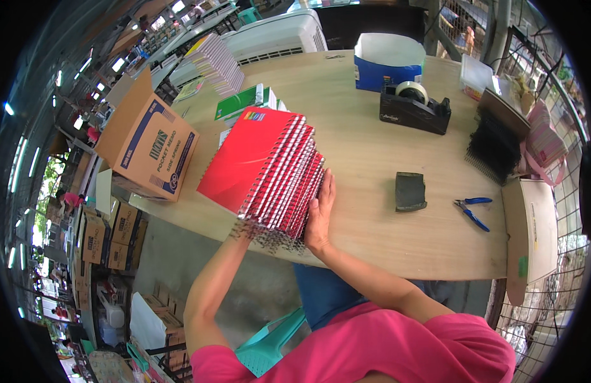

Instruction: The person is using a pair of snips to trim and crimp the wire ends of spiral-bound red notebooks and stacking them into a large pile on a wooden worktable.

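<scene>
Right hand (pixel 320 217) flat against red notebook stack (pixel 273 172), fingers (pixel 329 184) nearly together (left fingers hidden: can't tell).

A pale wood-toned counter (pixel 366 236) with a rounded edge spreads over a smooth grey floor (pixel 174 255), with a turquoise plastic seat (pixel 270 348) low in the view and a white casing with slotted vents (pixel 276 35) just beyond the counter's far edge. Along the right runs a wall of dark wire mesh (pixel 519 329), with a grey post (pixel 501 38) near its upper end. To the left a deep, cluttered hall opens out, where white strip lights (pixel 18 166) glow in rows and daylight with greenery (pixel 43 204) shows through an opening.
</scene>
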`<act>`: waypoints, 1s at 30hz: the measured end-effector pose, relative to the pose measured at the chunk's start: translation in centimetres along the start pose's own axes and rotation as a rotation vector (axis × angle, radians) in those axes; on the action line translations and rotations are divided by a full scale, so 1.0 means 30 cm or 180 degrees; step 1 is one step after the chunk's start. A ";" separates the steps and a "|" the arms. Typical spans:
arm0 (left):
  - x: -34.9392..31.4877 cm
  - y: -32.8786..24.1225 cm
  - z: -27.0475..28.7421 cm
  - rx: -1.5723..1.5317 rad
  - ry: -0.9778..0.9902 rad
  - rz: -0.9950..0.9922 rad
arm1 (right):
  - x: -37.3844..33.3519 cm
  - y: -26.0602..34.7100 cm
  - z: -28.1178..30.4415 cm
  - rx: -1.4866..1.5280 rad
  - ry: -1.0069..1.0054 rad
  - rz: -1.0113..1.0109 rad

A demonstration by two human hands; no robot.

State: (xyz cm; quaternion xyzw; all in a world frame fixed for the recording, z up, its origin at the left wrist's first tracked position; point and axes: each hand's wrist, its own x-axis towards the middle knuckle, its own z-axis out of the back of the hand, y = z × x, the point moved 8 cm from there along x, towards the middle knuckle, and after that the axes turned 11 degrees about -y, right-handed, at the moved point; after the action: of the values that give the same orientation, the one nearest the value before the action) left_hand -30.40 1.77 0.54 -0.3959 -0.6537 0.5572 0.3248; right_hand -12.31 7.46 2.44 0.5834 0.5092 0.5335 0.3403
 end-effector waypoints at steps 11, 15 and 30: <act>0.392 0.019 -0.297 -0.1292 0.1194 0.0431 | 0.272 -0.048 0.102 -0.0172 -0.0892 0.0228; 0.482 -0.009 -0.384 0.0292 0.1215 -0.0133 | 0.353 -0.072 0.133 -0.0352 -0.1251 0.0346; 0.018 0.123 -0.147 -0.0746 -0.1745 -0.0171 | 0.376 0.202 1.231 -0.4959 0.0910 0.1379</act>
State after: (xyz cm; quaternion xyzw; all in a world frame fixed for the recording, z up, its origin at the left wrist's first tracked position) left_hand -26.26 4.57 -2.36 -0.2481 -0.7871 0.5553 0.1029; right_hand 23.87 22.16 3.88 0.1916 -0.0927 0.8572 0.4690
